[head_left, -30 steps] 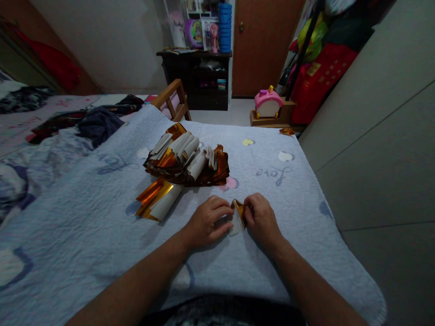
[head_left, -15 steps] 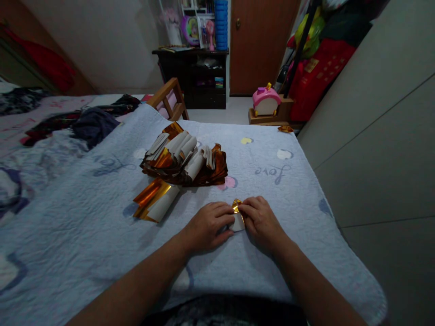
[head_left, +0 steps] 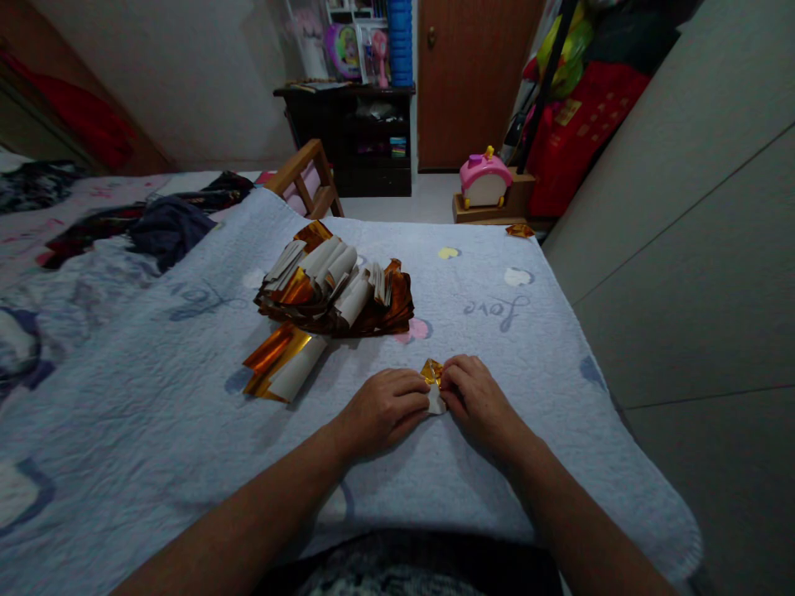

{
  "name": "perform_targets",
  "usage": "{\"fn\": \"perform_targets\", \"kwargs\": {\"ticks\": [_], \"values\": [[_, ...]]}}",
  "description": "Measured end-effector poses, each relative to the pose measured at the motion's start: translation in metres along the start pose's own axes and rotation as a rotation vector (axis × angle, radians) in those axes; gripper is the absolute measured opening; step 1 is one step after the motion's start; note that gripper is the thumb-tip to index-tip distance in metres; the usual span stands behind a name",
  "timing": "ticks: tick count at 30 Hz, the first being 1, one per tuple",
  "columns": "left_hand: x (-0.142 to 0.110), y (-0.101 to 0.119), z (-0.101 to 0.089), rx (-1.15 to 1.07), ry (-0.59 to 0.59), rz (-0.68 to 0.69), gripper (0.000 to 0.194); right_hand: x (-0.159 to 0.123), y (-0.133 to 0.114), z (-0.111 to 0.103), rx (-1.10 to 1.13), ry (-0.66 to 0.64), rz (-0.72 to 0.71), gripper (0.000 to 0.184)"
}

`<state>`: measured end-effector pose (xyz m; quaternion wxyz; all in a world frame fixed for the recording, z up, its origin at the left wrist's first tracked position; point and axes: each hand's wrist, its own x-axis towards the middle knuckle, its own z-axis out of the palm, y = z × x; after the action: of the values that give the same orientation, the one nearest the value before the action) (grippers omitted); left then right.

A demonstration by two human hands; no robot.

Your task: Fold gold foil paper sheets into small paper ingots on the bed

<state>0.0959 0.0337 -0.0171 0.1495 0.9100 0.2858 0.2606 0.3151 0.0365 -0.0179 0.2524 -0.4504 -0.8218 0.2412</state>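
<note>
Between my hands, on the pale blue quilt, lies a small sheet of gold foil paper [head_left: 435,399], its pointed top showing gold and its lower part white. My left hand [head_left: 388,407] is closed on the paper's left edge. My right hand [head_left: 477,396] pinches its right edge, with the thumb and fingertips close together. Beyond my left hand sits a fanned pile of gold-and-white foil paper [head_left: 335,285]. A few curled foil sheets [head_left: 289,364] stick out from its near side.
A folded gold piece [head_left: 520,231] rests at the quilt's far right corner. The quilt [head_left: 497,488] covers the surface before me. Clothes [head_left: 171,232] lie to the left, a wooden chair [head_left: 307,178] stands beyond the far edge, and a pale cabinet wall [head_left: 701,248] rises at right.
The paper's upper corners have been folded inward, so its top now forms a gold point. Both hands stay on it, fingers shifting along the edges. The view has tilted slightly.
</note>
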Motion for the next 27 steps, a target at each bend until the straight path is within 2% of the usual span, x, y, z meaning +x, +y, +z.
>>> {"fn": "perform_targets", "kwargs": {"ticks": [8, 15, 21, 27], "values": [[0.003, -0.007, 0.001, -0.186, 0.074, -0.071, 0.010, -0.001, -0.002, -0.001, -0.029, -0.015, -0.012, 0.015], [0.003, -0.007, 0.003, -0.189, 0.072, -0.077, 0.012, -0.008, -0.016, -0.010, 0.017, -0.069, 0.014, 0.020], [0.003, -0.007, 0.002, -0.188, 0.070, -0.092, 0.013, -0.010, -0.015, -0.001, 0.011, -0.027, 0.026, 0.019], [0.004, -0.007, -0.001, -0.184, 0.118, -0.158, 0.007, -0.010, -0.014, 0.001, 0.022, -0.010, 0.029, 0.015]]}}
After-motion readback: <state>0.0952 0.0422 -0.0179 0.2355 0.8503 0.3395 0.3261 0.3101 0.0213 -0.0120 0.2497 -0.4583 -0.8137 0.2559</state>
